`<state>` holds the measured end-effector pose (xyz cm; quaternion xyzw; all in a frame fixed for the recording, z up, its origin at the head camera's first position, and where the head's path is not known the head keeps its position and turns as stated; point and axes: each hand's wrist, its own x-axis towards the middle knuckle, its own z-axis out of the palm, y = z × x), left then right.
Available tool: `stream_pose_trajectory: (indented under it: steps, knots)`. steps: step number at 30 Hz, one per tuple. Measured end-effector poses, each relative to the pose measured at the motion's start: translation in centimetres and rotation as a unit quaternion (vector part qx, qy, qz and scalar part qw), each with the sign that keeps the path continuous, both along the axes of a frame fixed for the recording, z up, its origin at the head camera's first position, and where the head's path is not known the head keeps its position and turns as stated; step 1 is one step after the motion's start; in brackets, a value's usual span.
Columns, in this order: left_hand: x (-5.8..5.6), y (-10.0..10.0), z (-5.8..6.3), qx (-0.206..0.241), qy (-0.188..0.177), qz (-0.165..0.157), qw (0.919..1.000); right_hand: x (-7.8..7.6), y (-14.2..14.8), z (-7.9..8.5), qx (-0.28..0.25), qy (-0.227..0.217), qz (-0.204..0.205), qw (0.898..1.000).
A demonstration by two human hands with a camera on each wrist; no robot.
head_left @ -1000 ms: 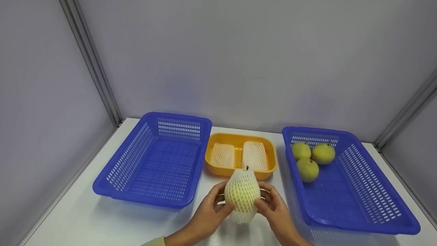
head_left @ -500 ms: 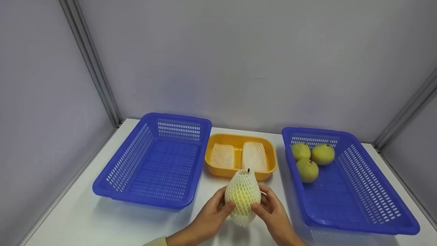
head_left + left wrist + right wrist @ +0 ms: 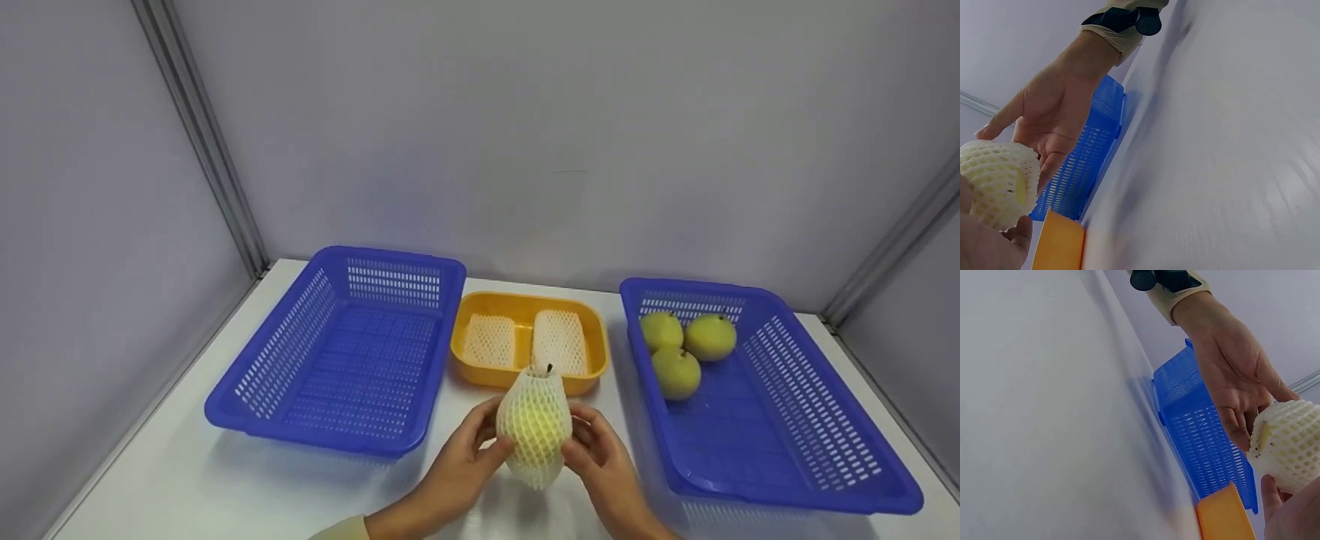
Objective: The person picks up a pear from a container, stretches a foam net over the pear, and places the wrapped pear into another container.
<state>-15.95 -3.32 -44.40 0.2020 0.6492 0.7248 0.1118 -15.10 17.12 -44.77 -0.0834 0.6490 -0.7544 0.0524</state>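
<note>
Head view: fingertips of left hand (image 3: 463,466) and right hand (image 3: 607,466), thumbs aside, hidden behind yellow-green fruit in white foam net (image 3: 535,431); same fruit hides part of orange oval plastic tray's (image 3: 474,373) front rim; white worktop (image 3: 187,487) cut off at bottom. Wrist views: fruit cut off by side edges, tray by bottom edge.

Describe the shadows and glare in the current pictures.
Head view: soft shadows on the table, under the left blue basket and the netted fruit; left wrist view: pale, streaky glare toward the lower right; right wrist view: a soft bluish shadow beside a blue basket.
</note>
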Motion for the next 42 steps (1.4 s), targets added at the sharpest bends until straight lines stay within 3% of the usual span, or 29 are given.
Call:
stream_pose_trajectory:
  steps: [5, 16, 20, 26, 31, 35, 42]
  knots:
    - [0.27, 0.39, 0.27, -0.006, -0.006, -0.011, 0.9999, 0.13, -0.11, -0.22, -0.015, 0.009, 0.026, 1.0]
    - [0.17, 0.22, 0.14, 0.012, -0.019, 0.011, 0.9997, 0.03, -0.14, -0.09, 0.015, -0.007, -0.037, 0.999]
    - [0.0, 0.17, 0.11, 0.007, -0.028, 0.007, 0.9996, 0.16, -0.01, -0.06, 0.003, -0.001, -0.02, 1.0]
    - [-0.04, 0.2, 0.15, 0.008, -0.047, -0.026, 0.9985, 0.13, 0.08, 0.03, -0.008, 0.006, 0.007, 1.0]
    - [-0.07, 0.13, 0.18, 0.012, -0.028, -0.009, 0.9995, 0.04, -0.17, 0.12, 0.002, 0.004, -0.026, 1.0]
    - [-0.14, 0.02, 0.28, 0.03, -0.035, -0.001, 0.9989, -0.06, -0.09, 0.2, 0.001, -0.004, -0.044, 0.999]
    - [-0.31, 0.1, 0.13, 0.038, -0.06, 0.004, 0.9975, -0.03, 0.35, -0.1, -0.03, 0.007, 0.011, 0.999]
